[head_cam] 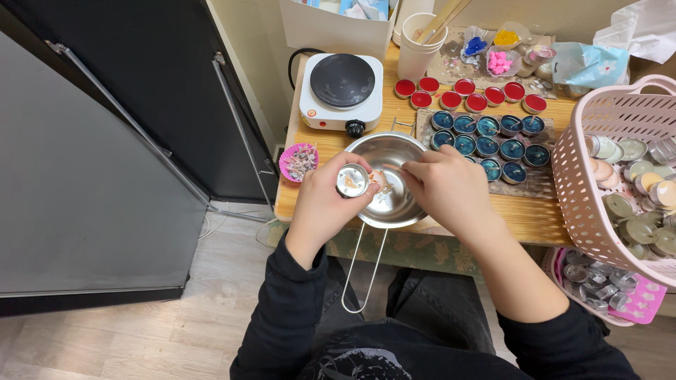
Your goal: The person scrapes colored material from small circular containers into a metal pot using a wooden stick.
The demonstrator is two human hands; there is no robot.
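- While the left hand (325,200) sits just left of the frame's centre, its fingers are wrapped tight around a small metal tealight cup (351,180), which is tilted so its open mouth faces up toward the camera, with bits of pale wax inside.
- Just right of centre, the right hand (443,186) has its fingers bunched together, fingertips reaching toward the cup's rim; whether they pinch anything cannot be told.
- Both hands hover over a steel pouring pot (387,204) at mid-frame, whose long wire handle runs down toward the person's lap, past the edge of the wooden table (535,218).
- Above the pot, in the upper middle of the frame, stands a white electric hot plate (342,91) with a black round top.
- To its right lie a row of red-filled tealights (465,95) and, below them, two rows of dark blue-filled tealights (486,137) on a mat.
- At the left end of the table sits a pink cupcake liner (298,162) holding mixed scraps.
- Filling the right edge of the frame, a pink plastic basket (584,190) holds many tealight cups.
- Near the top, a white cup (419,49) holds wooden sticks.
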